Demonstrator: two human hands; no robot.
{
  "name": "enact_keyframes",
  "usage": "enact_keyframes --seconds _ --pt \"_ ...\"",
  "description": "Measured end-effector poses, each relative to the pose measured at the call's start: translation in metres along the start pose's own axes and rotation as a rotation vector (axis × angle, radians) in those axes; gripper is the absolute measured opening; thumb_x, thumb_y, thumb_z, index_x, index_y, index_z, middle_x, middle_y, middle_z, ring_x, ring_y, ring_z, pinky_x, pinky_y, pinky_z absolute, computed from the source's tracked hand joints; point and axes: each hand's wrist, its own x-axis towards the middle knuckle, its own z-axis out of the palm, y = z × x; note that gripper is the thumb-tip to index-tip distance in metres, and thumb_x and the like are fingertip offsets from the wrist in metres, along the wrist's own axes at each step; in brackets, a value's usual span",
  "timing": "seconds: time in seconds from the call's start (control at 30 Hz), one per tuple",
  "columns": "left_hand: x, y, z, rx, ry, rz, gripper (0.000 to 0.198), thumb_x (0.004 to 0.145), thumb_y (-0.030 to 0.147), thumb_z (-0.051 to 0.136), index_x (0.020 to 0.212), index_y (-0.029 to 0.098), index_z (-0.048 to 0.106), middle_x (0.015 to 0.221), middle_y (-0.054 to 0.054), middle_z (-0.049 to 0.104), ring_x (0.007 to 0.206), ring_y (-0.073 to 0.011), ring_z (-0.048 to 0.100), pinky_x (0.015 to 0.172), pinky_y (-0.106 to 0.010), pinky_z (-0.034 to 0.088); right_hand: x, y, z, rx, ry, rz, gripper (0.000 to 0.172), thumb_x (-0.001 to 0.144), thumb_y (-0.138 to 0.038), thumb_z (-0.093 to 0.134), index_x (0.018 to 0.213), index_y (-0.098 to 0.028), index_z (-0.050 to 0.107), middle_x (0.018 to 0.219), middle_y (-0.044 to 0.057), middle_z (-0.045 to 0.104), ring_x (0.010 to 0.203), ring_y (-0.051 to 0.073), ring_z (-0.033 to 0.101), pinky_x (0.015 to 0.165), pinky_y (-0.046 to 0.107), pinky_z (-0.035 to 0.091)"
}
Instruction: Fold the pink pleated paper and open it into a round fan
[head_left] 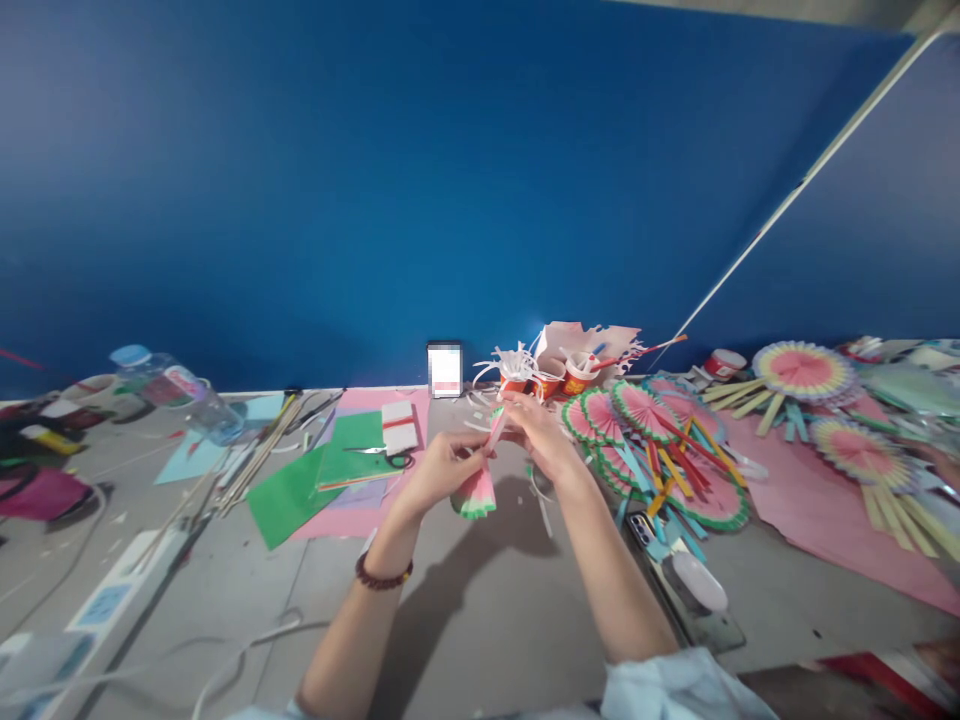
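Observation:
Between my two hands is a pleated paper fan (475,494), pink and white with a green edge, its green end hanging down. My left hand (451,466) pinches the folds from the left, with a beaded bracelet on that wrist. My right hand (534,432) grips the upper part of the same folded strip, its fingers bent around it. The fingers partly cover the fan's middle. Just left of my hands lie black-handled scissors (401,460) on green paper (352,447). Finished round paper fans (651,410) are piled to the right.
Paper cups (579,378) with white strips stand by the blue wall (420,200), near a propped phone (445,371). A tilted plastic bottle (187,393), thin sticks (262,455) and a power strip (112,605) are on the left. Pink paper (795,520) and a white mouse (699,582) lie right.

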Motion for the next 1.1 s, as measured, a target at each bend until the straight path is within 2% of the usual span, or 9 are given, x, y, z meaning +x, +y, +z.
enact_keyframes --seconds 0.1,0.2,0.37,0.53,0.7,0.8,0.9,1.03,1.1 --pt "-0.001 0.001 0.0 0.018 0.003 0.052 0.022 0.08 0.024 0.055 0.079 0.015 0.075 0.085 -0.006 0.071 0.08 -0.0176 0.062 0.07 -0.023 0.045 -0.002 -0.002 -0.002 0.038 -0.087 0.072 0.043 0.07 -0.043 0.073 0.105 -0.021 0.061 0.087 0.003 0.072 0.073 0.018 0.068 0.066 0.031 0.055" --pt "-0.002 0.002 -0.001 0.041 0.004 0.026 0.022 0.08 0.025 0.056 0.08 0.015 0.075 0.088 -0.007 0.072 0.079 -0.0173 0.063 0.067 -0.022 0.045 -0.003 -0.004 -0.003 0.121 -0.13 0.043 0.046 0.068 -0.04 0.076 0.107 -0.022 0.06 0.081 0.001 0.072 0.075 0.018 0.069 0.07 0.031 0.056" --pt "0.0 0.0 0.002 0.061 0.013 -0.054 0.023 0.078 0.023 0.055 0.084 0.014 0.075 0.079 -0.005 0.073 0.066 -0.0146 0.062 0.058 -0.021 0.044 0.0 -0.004 -0.007 0.197 -0.042 -0.051 0.046 0.059 -0.026 0.082 0.1 -0.023 0.062 0.078 -0.004 0.07 0.081 0.015 0.068 0.076 0.025 0.053" --pt "0.004 -0.006 0.007 0.052 0.048 -0.166 0.025 0.078 0.031 0.057 0.074 0.013 0.073 0.066 -0.004 0.071 0.056 -0.0138 0.059 0.053 -0.021 0.042 0.002 -0.003 -0.006 0.116 0.071 -0.139 0.043 0.056 -0.029 0.083 0.094 -0.021 0.064 0.065 -0.005 0.066 0.071 0.015 0.066 0.068 0.026 0.051" --pt "0.004 -0.008 0.008 -0.018 0.024 -0.182 0.026 0.076 0.035 0.061 0.076 0.013 0.075 0.073 -0.006 0.074 0.066 -0.0172 0.064 0.061 -0.023 0.045 0.001 -0.004 -0.003 0.054 0.184 -0.24 0.037 0.058 -0.031 0.081 0.089 -0.02 0.064 0.063 -0.005 0.065 0.063 0.013 0.063 0.062 0.025 0.049" --pt "0.004 -0.009 0.008 -0.113 -0.011 -0.207 0.026 0.074 0.036 0.064 0.078 0.013 0.075 0.076 -0.008 0.075 0.071 -0.0197 0.066 0.065 -0.025 0.047 0.001 -0.003 -0.002 -0.043 0.21 -0.279 0.032 0.063 -0.033 0.078 0.088 -0.02 0.063 0.069 -0.002 0.067 0.065 0.014 0.063 0.063 0.027 0.05" --pt "0.005 -0.01 0.009 -0.17 0.044 -0.242 0.026 0.072 0.036 0.064 0.076 0.013 0.075 0.076 -0.009 0.075 0.072 -0.0208 0.067 0.067 -0.027 0.047 0.0 -0.001 0.0 -0.171 0.205 -0.381 0.025 0.069 -0.036 0.074 0.086 -0.02 0.064 0.085 0.003 0.069 0.081 0.018 0.066 0.073 0.031 0.052" --pt "0.008 -0.013 0.007 -0.206 0.162 -0.281 0.025 0.069 0.036 0.066 0.071 0.014 0.075 0.073 -0.008 0.075 0.069 -0.02 0.066 0.067 -0.027 0.047 -0.006 -0.004 0.006 -0.345 0.177 -0.628 0.03 0.079 -0.034 0.065 0.106 -0.023 0.061 0.112 0.008 0.065 0.103 0.022 0.062 0.083 0.035 0.053" --pt "0.009 -0.014 0.005 -0.233 0.216 -0.28 0.024 0.067 0.037 0.066 0.07 0.015 0.075 0.072 -0.008 0.075 0.068 -0.019 0.065 0.067 -0.027 0.046 -0.012 -0.008 0.009 -0.501 0.197 -0.78 0.024 0.081 -0.03 0.064 0.104 -0.023 0.063 0.111 0.008 0.064 0.106 0.022 0.06 0.084 0.036 0.052"
